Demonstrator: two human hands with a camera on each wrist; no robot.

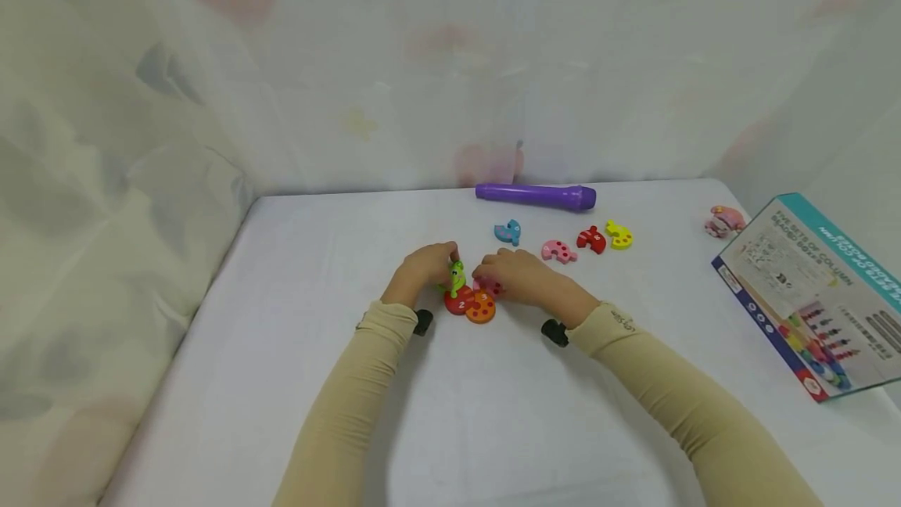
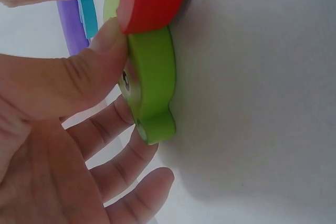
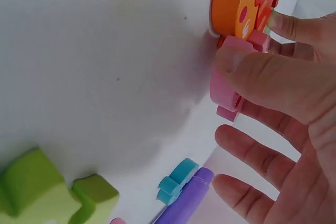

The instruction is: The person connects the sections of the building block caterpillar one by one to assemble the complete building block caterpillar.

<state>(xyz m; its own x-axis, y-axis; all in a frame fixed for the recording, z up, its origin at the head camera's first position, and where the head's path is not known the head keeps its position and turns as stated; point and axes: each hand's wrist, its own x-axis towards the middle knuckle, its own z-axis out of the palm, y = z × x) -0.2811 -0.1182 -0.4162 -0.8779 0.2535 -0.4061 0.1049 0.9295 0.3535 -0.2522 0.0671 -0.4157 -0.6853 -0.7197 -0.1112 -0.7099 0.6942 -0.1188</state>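
My left hand point(image 1: 425, 271) pinches a green puzzle piece with a face point(image 2: 152, 77), its thumb on top and the other fingers spread behind. That piece meets the red piece marked 2 point(image 1: 460, 301), which joins the orange spotted piece marked 3 point(image 1: 482, 308). My right hand point(image 1: 522, 276) pinches a pink puzzle piece point(image 3: 226, 85) between thumb and forefinger, up against the orange piece's edge. In the right wrist view, a left-hand fingertip point(image 3: 276, 20) shows at the far side of the red piece.
Beyond my hands lie loose blue point(image 1: 508, 232), pink point(image 1: 559, 251), red point(image 1: 592, 239) and yellow point(image 1: 619, 235) pieces. A purple microphone-shaped tube point(image 1: 536, 195) lies behind them. A pink toy point(image 1: 725, 221) and a tilted printed box point(image 1: 816, 296) are at the right.
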